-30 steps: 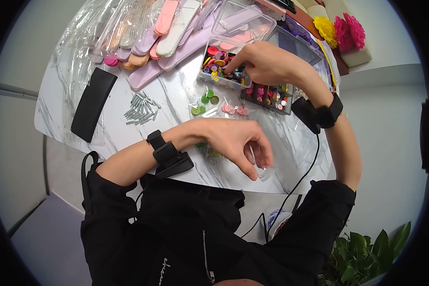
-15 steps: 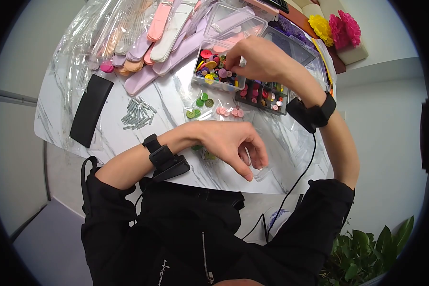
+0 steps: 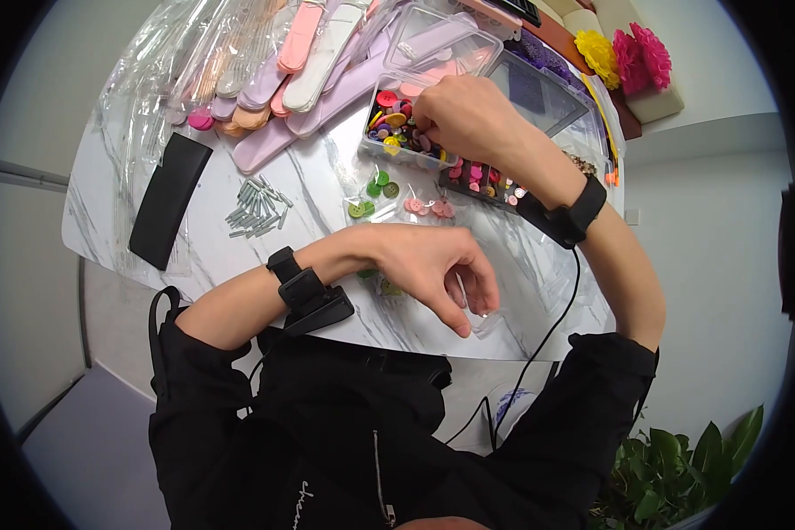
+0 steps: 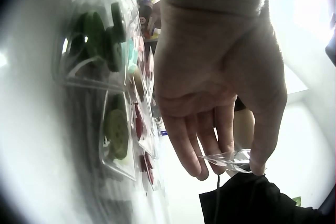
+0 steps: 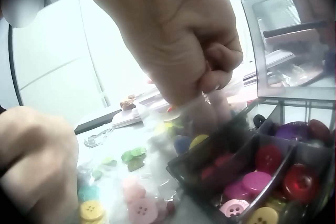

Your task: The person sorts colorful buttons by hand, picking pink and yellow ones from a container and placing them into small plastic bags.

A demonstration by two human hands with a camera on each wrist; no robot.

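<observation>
My left hand (image 3: 437, 269) is held above the table's front part, its thumb and fingertips pinching a small clear plastic bag (image 4: 233, 160). The right hand (image 3: 473, 119) reaches into a clear box (image 3: 406, 157) of mixed colourful buttons (image 3: 387, 119); in the right wrist view its fingers are bent behind the box's clear wall, and whether they hold a button is hidden. Beside that box stands a dark divided box (image 5: 210, 166) with pink, red and purple buttons (image 5: 257, 182). Small clear bags with green buttons (image 3: 375, 185) and pink buttons (image 3: 428, 208) lie between the hands.
Grey metal pins (image 3: 258, 208) lie in a pile left of the bags, near a black flat case (image 3: 170, 201). Lilac, white and pink strips (image 3: 327, 57) and clear wrapping (image 3: 141, 97) cover the back left. A black cable (image 3: 552, 327) hangs from the right wrist. Flowers (image 3: 640, 57) stand at the back right.
My right hand has lifted off the buttons' middle and shifted within the clear box, its fingers now more bent. The left hand stays nearly in place with the small bag.
</observation>
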